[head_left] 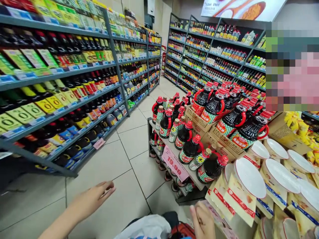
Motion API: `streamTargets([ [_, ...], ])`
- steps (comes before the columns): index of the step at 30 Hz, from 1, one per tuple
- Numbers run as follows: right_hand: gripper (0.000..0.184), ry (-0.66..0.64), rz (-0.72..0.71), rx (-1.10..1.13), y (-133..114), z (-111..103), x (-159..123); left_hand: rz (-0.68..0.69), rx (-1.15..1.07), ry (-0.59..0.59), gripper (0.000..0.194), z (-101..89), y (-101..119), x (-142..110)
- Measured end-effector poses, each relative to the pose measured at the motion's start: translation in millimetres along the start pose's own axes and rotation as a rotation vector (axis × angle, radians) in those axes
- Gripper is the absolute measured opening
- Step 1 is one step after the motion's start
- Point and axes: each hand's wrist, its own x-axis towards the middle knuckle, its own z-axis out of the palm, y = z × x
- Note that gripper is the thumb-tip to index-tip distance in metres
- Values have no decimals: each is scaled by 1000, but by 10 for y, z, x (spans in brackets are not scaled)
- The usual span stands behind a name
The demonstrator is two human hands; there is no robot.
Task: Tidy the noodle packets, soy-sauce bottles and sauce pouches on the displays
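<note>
My left hand is held out over the tiled floor at the lower left. Its fingers are loosely bent, the thumb stands apart, and nothing shows in it. At the bottom right, my right hand is closed like a fist; whether anything is inside is hidden. It is nearest to the display stand, where dark sauce bottles with red caps and handles stand behind a pink price sign. Between my hands, at the bottom edge, is a white bag-like thing beside something red and black.
Tall grey shelving full of bottles runs along the left. More bottle shelves line the back. White bowls attached to cream packets are stacked at the right. A tiled aisle lies between. The upper right is pixelated.
</note>
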Motion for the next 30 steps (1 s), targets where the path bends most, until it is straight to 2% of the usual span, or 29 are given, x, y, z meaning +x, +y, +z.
streamTargets([
  [2,50,43,18,7,-5,38,140,-9,3,-110,48,63,-73,163],
  [4,49,107,14,2,12,10,290,-11,4,-177,51,146,-39,352],
  [7,43,219,47,-43,63,-107,574,12,-37,-247,57,215,144,622],
  [9,35,269,65,-129,103,-176,813,51,-83,-279,59,173,312,774],
  [11,28,212,13,-229,133,-178,1067,117,-125,-279,58,70,514,902],
  [12,26,134,-33,-269,139,-139,1188,159,-154,-263,56,9,635,961],
  [14,26,-97,-140,-327,131,32,1391,270,-254,-226,52,-95,920,1077],
  [16,25,-363,-243,-375,96,309,1524,394,-385,-230,47,-140,1248,1195],
  [17,25,-486,-297,-394,71,472,1560,455,-440,-263,45,-135,1410,1254],
  [20,19,-712,-318,-406,-30,959,1560,622,-514,-452,44,-41,1784,1412],
  [22,26,-748,-290,-338,-120,1223,1494,708,-492,-613,46,28,1879,1495],
  [24,29,-695,-240,-259,-232,1431,1398,770,-445,-744,49,53,1849,1565],
  [30,23,-477,-10,-161,-659,1943,1072,915,-222,-958,52,-19,1452,1724],
])
